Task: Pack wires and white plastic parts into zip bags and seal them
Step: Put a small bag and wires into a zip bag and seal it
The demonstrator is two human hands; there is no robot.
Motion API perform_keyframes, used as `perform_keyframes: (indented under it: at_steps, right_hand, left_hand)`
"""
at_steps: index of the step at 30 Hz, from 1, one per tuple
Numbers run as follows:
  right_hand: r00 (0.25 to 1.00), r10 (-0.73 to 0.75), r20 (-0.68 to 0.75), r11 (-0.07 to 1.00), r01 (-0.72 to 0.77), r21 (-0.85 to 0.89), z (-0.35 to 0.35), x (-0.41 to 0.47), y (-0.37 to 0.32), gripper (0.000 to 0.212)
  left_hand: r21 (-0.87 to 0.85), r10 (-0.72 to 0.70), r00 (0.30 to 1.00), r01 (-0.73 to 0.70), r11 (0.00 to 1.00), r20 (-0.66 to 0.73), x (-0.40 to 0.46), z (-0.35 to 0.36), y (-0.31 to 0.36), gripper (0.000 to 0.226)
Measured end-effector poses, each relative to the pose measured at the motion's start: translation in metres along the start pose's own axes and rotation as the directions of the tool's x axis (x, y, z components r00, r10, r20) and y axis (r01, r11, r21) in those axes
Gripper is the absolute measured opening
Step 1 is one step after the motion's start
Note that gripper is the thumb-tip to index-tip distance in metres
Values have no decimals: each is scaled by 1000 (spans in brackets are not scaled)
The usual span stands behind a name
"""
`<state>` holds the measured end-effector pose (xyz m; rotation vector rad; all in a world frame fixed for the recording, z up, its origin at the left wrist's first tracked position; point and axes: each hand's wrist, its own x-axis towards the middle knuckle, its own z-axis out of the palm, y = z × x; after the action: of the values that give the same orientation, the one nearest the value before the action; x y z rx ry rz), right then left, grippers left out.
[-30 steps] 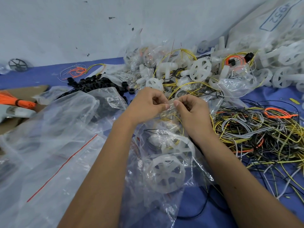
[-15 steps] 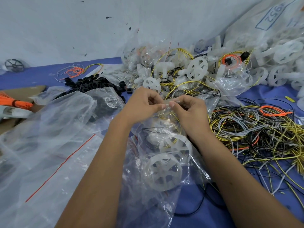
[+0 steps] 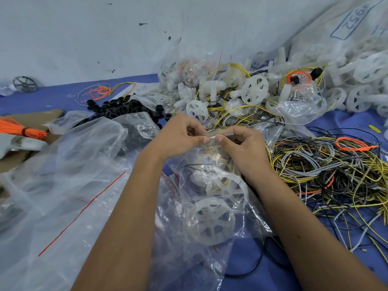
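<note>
Two hands, left hand (image 3: 180, 136) and right hand (image 3: 241, 148), pinch the clear plastic zip bag (image 3: 210, 206) at its top strip, best sealed by pressing firmly along its whole length.

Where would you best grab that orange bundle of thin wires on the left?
Grip the orange bundle at its black tie, coming from above. There the strands are cinched into one narrow waist; either side they fan out loose and would slip apart.

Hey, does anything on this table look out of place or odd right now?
One dark wheel sits alone at the far left by the wall, apart from the white wheels piled at centre and right. Otherwise it is ordinary work clutter.
</note>
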<state>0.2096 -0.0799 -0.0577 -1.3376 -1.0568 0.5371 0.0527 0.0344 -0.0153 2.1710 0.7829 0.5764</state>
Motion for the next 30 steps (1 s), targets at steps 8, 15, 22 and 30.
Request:
perform_keyframes:
  at_steps: [8,15,22,30]
  right_hand:
    - [999,2,52,1000,-3,18,0,0,0,4]
    - [1000,-2,-1,999,2,-45,-2,1,-1,7]
    - [1000,-16,17,990,18,-139,-1,1,-3,6]
    - [1000,-7,-8,984,6,-179,0,2,-1,6]
  left_hand:
    - [24,37,999,-38,999,9,0,2,3,8]
    - [18,24,1000,-24,1000,-7,1,2,3,8]
    - [64,57,998,-57,996,7,3,3,3,9]
    - [63,35,999,-34,997,-8,3,-4,-3,8]
